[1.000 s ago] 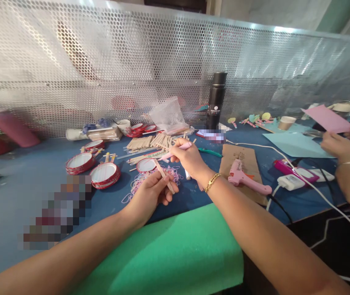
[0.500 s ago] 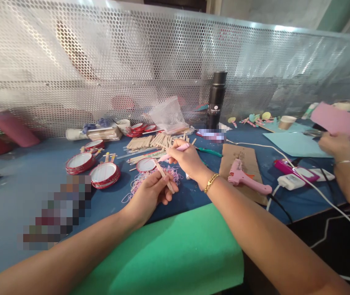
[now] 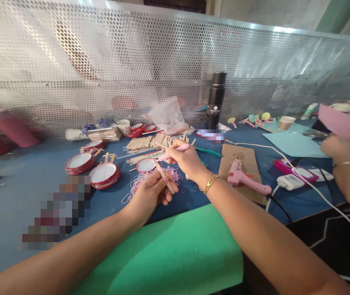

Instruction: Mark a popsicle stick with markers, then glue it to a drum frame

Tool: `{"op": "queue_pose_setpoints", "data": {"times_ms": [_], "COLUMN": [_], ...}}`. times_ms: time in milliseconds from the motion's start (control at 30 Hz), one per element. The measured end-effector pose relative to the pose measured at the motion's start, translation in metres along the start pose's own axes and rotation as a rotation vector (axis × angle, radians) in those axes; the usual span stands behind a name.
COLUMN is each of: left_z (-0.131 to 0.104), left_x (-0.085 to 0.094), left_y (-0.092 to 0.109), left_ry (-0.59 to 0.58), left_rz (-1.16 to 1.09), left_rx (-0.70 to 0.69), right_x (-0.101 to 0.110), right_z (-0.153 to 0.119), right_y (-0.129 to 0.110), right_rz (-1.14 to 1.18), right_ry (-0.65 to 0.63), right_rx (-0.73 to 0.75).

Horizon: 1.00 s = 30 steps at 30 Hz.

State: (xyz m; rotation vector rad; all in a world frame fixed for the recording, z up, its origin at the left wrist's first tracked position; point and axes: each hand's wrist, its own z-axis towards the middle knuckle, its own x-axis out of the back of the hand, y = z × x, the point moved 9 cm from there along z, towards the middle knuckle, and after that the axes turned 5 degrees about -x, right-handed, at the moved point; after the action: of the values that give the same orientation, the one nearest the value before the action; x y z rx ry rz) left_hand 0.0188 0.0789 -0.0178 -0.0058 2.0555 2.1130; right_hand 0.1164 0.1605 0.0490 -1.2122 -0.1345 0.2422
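Observation:
My left hand (image 3: 154, 189) is closed around a wooden craft stick (image 3: 164, 175), whose upper end looks pinkish and slants up and left. In my right hand (image 3: 185, 157) is a pink marker (image 3: 175, 151), its tip at or very near the stick's upper end; whether they touch I cannot tell. Below and behind the hands lies a tangle of pink and purple string (image 3: 134, 185). A small red-rimmed drum (image 3: 146, 165) with a white face sits just beyond the stick. Farther back is a pile of craft sticks (image 3: 141, 142).
Red-rimmed drums (image 3: 103, 174) stand left. A pink glue gun (image 3: 245, 180) lies on cardboard (image 3: 248, 153) at right, near white cables. A black bottle (image 3: 216, 100) stands behind. Green sheet (image 3: 175, 254) covers the front edge. Another person's hand (image 3: 339, 148) holds pink paper (image 3: 338, 121) at far right.
The marker tip has shifted slightly left and down toward the stick's end. My left hand holds still. At far right, the other person's pink paper has tilted and moved.

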Motion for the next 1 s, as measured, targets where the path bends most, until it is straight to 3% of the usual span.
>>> {"op": "queue_pose_setpoints", "data": {"times_ms": [1000], "left_z": [-0.0010], "left_x": [-0.0015], "left_y": [0.0026], "left_ry": [0.011], "left_rz": [-0.010], "left_rx": [0.004], "right_x": [-0.0008], "right_z": [-0.0017], "right_y": [-0.0038], "right_rz": [-0.025], "right_ry": [0.004], "right_rx": [0.002]}}
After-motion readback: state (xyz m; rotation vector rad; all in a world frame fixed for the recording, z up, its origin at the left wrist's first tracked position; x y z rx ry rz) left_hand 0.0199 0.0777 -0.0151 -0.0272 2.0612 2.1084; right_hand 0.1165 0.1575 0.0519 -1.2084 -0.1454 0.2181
